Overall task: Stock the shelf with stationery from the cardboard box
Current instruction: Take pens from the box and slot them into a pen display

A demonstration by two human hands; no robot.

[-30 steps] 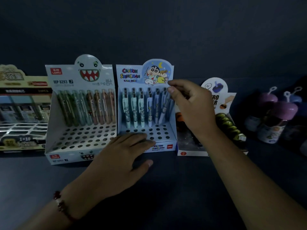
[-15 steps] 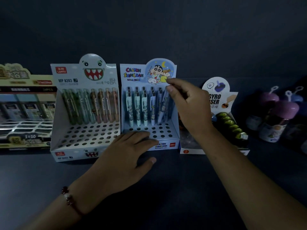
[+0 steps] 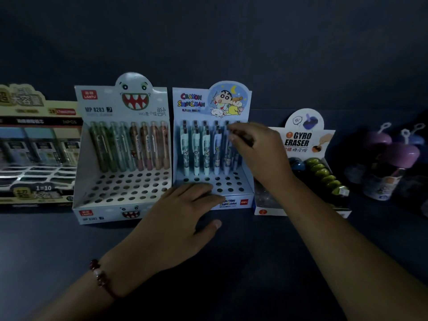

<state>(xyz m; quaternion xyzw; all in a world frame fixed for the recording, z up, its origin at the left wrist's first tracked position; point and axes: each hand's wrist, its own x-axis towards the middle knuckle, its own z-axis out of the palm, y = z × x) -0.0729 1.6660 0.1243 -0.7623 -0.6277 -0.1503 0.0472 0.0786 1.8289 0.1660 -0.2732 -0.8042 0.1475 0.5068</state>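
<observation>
A light blue Crayon Shin-chan display box (image 3: 190,105) stands on the dark shelf (image 3: 254,256), with several pens (image 3: 196,149) upright in its back rows. My left hand (image 3: 178,218) rests flat on the box's front edge, fingers straight and the thumb on the shelf. My right hand (image 3: 257,154) reaches over the box's right side and pinches the top of a pen (image 3: 228,156) at the right end of the back rows. The front holes of the box hold nothing. No cardboard box is in view.
A white monster-face pen display (image 3: 99,107) stands directly left of the blue box. A yellow refill box (image 3: 34,126) is at the far left. A Gyro Eraser display (image 3: 301,140) and purple-capped containers (image 3: 393,158) stand to the right.
My right hand has moved down and slightly left along the back rows with the pen in its fingers. My left hand has stayed on the box front.
</observation>
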